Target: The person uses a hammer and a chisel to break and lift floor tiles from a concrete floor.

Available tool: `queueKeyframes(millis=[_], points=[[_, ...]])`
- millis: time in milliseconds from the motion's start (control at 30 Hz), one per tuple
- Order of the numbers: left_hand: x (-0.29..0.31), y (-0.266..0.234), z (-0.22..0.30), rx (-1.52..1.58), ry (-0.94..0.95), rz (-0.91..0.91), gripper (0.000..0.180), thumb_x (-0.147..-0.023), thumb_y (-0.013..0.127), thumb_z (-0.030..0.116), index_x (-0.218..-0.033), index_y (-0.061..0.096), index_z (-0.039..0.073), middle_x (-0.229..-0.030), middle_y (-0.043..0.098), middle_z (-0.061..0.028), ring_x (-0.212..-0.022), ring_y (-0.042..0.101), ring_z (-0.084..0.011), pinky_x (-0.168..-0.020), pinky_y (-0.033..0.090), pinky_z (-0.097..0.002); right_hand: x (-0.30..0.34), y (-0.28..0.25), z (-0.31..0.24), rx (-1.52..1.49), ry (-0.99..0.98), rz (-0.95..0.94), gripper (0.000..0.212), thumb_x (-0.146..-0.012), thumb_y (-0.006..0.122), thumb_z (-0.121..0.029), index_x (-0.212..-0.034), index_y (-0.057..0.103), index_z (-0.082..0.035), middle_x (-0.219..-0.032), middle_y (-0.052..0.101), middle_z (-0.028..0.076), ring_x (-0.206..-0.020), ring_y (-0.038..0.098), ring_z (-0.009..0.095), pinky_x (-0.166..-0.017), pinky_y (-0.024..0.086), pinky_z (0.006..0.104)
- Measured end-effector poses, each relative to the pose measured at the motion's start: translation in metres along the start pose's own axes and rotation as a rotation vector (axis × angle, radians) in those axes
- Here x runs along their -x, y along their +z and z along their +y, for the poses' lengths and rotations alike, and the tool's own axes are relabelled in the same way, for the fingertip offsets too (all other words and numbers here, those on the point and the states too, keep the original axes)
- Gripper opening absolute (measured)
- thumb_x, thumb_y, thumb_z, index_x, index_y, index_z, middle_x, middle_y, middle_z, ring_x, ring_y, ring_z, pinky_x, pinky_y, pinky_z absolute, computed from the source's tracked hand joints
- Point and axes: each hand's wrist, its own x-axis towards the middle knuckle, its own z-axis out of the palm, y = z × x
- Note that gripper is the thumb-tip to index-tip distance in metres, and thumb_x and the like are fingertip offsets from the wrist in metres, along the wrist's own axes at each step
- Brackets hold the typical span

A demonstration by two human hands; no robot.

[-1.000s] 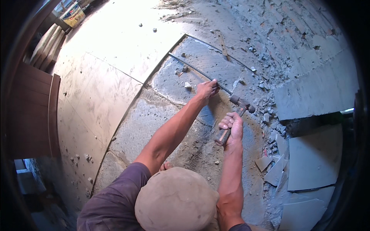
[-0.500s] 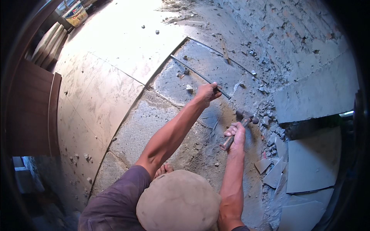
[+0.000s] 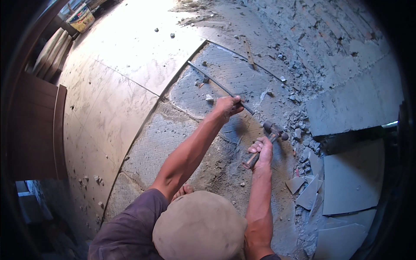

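Observation:
My left hand (image 3: 229, 107) is closed around a long thin metal rod (image 3: 210, 78), like a slim chisel bar. The rod slants, its far end by the raised edge of the floor tiles (image 3: 117, 99) and its near end sticking out past my fingers. To the right, my right hand (image 3: 262, 149) grips a hammer (image 3: 274, 130) by its short wooden handle. The hammer head is just below the rod's near end, apart from it. Beneath both hands lies the exposed, ridged grey mortar bed (image 3: 151, 145) with grit and chips.
Rubble (image 3: 303, 130) lines the base of the rough wall (image 3: 312, 43) at right. Broken tile pieces (image 3: 310, 195) and larger tile slabs (image 3: 353, 182) lie at lower right. A brown wooden panel (image 3: 32, 125) stands at left, a bucket (image 3: 81, 19) at far left. A rounded beige shape (image 3: 199, 225) fills the bottom middle.
The view has shifted slightly. The hammer head is a little closer to the rod's near end. Both hands keep their grips.

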Motion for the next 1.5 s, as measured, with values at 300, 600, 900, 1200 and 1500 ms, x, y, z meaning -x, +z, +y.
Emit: queueKeyframes(millis=[300,600,900,1200,1500], points=[[-0.009,-0.001,-0.011,0.008,0.041,-0.046,0.020,-0.096,0.058,0.016,-0.098,0.063,-0.003,-0.098,0.065,-0.0103,-0.084,0.063,-0.0163,-0.078,0.059,-0.0261,0.000,-0.005,-0.022,-0.084,-0.196,0.057,0.022,-0.080,0.056,-0.010,-0.068,0.038,-0.013,-0.060,0.032,-0.004,-0.048,0.033,0.008,-0.044,0.035,0.0251],[-0.044,0.011,-0.019,0.149,0.068,-0.130,0.023,-0.094,0.062,0.016,-0.104,0.055,-0.003,-0.103,0.065,-0.0120,-0.089,0.064,-0.0177,-0.080,0.059,-0.0257,0.003,0.005,-0.056,-0.132,-0.398,0.093,0.020,-0.079,0.056,-0.012,-0.072,0.037,-0.013,-0.061,0.030,-0.004,-0.050,0.033,0.008,-0.044,0.035,0.0245],[-0.053,0.002,-0.028,0.165,0.094,-0.160,0.023,-0.092,0.066,0.019,-0.102,0.059,-0.001,-0.100,0.067,-0.0093,-0.089,0.066,-0.0171,-0.085,0.057,-0.0285,0.006,0.036,-0.007,-0.048,-0.005,-0.263,0.025,-0.081,0.057,-0.010,-0.069,0.036,-0.014,-0.058,0.031,-0.006,-0.046,0.033,0.006,-0.042,0.035,0.0226],[-0.040,0.002,-0.020,0.072,0.052,-0.156,0.023,-0.091,0.067,0.022,-0.105,0.064,0.003,-0.099,0.069,-0.0052,-0.089,0.068,-0.0155,-0.077,0.056,-0.0272,-0.002,0.031,-0.025,-0.210,-0.317,0.103,0.024,-0.080,0.056,-0.012,-0.069,0.035,-0.015,-0.059,0.031,-0.006,-0.047,0.030,0.008,-0.045,0.035,0.0244],[-0.048,-0.002,-0.029,0.128,0.090,-0.119,0.024,-0.090,0.069,0.021,-0.103,0.064,0.001,-0.095,0.069,-0.0063,-0.086,0.068,-0.0152,-0.074,0.056,-0.0265,0.009,0.035,-0.003,-0.060,0.036,-0.186,0.028,-0.081,0.056,-0.009,-0.065,0.034,-0.017,-0.054,0.028,-0.007,-0.043,0.029,0.005,-0.040,0.032,0.0232]])
